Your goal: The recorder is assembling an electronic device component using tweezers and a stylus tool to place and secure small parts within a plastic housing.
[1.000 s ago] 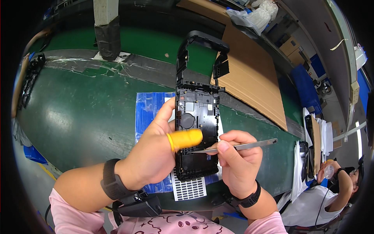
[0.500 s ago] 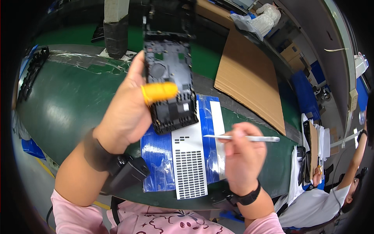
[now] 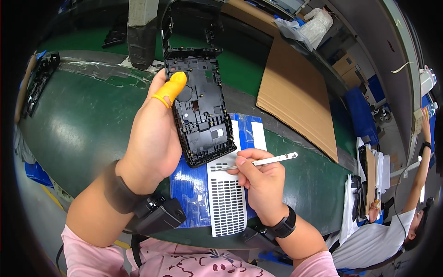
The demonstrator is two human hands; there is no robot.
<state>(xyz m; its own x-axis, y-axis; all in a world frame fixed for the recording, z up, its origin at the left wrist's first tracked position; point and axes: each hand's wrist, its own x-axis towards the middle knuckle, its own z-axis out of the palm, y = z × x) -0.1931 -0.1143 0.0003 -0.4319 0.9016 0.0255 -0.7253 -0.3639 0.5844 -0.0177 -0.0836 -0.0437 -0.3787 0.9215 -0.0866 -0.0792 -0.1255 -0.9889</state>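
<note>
My left hand, a yellow finger cot on its thumb, grips a black plastic housing by its left side. The housing is tilted up, its ribbed inner face showing, with a small white patch near the lower end. Below it lies a white sheet of small black stickers, laid over a blue board. In my right hand are slim pale tweezers, pinched between thumb and fingers. Their tip is at the few stickers in the sheet's upper part; whether a sticker is caught on it cannot be made out.
A flat cardboard sheet lies beyond on the right, and a wrapped post stands at the back. Black plastic parts rest at the far left of the green table. A co-worker is at the right.
My right hand has moved left and down, bringing the tweezers' tip onto the sticker sheet. My left thumb has shifted up the housing's edge, uncovering more of its inside.
</note>
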